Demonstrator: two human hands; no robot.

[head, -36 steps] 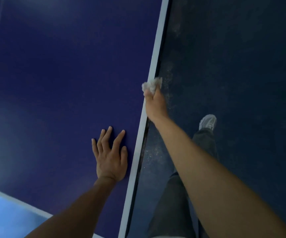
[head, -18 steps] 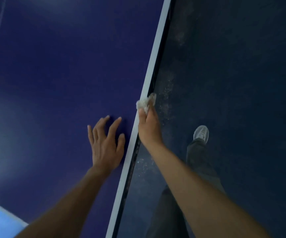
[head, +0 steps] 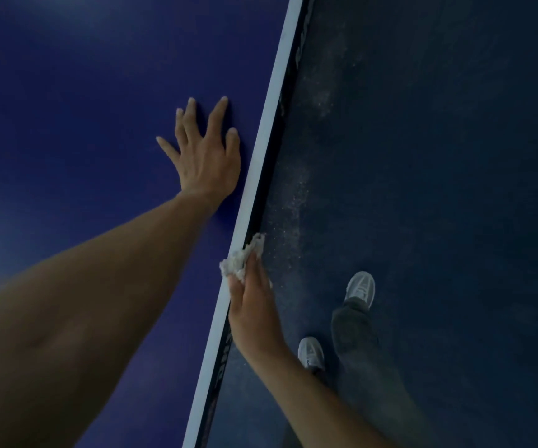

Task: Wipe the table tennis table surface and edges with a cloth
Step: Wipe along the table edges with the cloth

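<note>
- Left hand [head: 207,156]: flat on the table top [head: 83,108], fingers spread and straight, holding nothing. It sits just inside the white border line [head: 269,130]. Looks like a brace.
- Right hand [head: 254,312]: hanging off the side of the table, pinching a wadded white cloth [head: 241,258] at its fingertips. The wad hides the fingertips, so the exact grip is hard to read.
- Hands are apart. The left is further up the table, the right is nearer the body, and the white line runs between them.
- The cloth sits on the rim, touching the white line and the dark side edge [head: 279,137] below it.
- My read: an edge wipe along this long side is in progress. The light is too dim to judge how clean the top is.
- On the floor [head: 439,156] beside the table there is pale dust [head: 293,202] right under the edge. Two light shoes [head: 359,287] and a dark trouser leg [head: 355,334] are close by.
- Risk: the wad is small and held only at the tips. If it snags on the rim it could pull free and drop into the dust.
- Risk: the cloth could ride up onto the line only, so the side face gets skipped.
- Risk: the bare left palm could leave prints on the top, which would then need another pass.
- Risk: the feet are close to the table, so a long reach while walking could tip the person's balance onto the left hand.
</note>
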